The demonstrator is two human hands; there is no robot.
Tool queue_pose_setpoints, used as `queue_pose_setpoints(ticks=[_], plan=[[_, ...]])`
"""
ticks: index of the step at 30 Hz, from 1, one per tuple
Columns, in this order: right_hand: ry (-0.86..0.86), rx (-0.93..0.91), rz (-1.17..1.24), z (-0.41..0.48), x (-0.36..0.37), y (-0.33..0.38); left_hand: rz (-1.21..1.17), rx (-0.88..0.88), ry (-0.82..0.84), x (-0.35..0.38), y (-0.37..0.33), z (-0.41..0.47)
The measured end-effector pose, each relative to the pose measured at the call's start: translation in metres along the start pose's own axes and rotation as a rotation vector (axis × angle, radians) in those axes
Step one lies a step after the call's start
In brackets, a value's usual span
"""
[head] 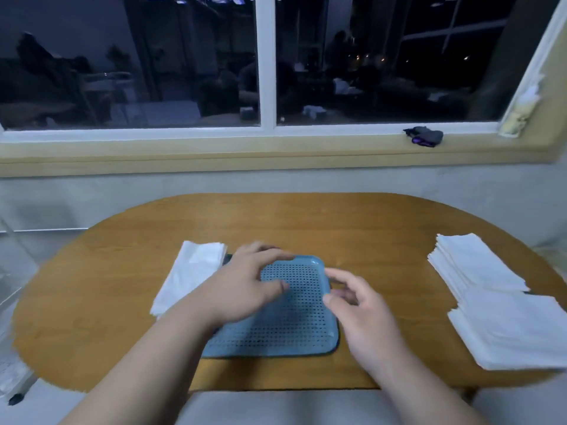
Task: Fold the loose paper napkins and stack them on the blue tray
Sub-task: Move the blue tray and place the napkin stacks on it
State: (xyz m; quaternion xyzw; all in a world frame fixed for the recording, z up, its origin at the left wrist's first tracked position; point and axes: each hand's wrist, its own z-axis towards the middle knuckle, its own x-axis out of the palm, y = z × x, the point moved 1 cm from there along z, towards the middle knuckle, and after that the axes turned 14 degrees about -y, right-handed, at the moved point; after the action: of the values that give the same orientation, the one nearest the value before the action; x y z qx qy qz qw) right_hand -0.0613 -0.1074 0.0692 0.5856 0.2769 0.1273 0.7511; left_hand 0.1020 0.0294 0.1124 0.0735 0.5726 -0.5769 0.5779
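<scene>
Standing under dark window (196,62): oval wooden table (306,222), grey wall (92,194).

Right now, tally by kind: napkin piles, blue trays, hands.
napkin piles: 3 (left pile, far right stack, near right stack)
blue tray: 1
hands: 2 (left hand, right hand)
total: 6

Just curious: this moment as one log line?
blue tray: no napkins visible | left hand: empty, above tray | right hand: at tray rim, grip unclear | napkin stacks: far right
</scene>
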Motion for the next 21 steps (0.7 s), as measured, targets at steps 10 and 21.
queue_pose_setpoints(ticks=[10,21], plan=[[-0.332,0.204,0.067,-0.042,-0.183,-0.056,-0.179,0.133,0.306,0.144,-0.135,0.046],[-0.559,0.287,0.071,-0.037,-0.250,-0.108,-0.079,0.133,0.422,0.244,-0.200,0.093]])
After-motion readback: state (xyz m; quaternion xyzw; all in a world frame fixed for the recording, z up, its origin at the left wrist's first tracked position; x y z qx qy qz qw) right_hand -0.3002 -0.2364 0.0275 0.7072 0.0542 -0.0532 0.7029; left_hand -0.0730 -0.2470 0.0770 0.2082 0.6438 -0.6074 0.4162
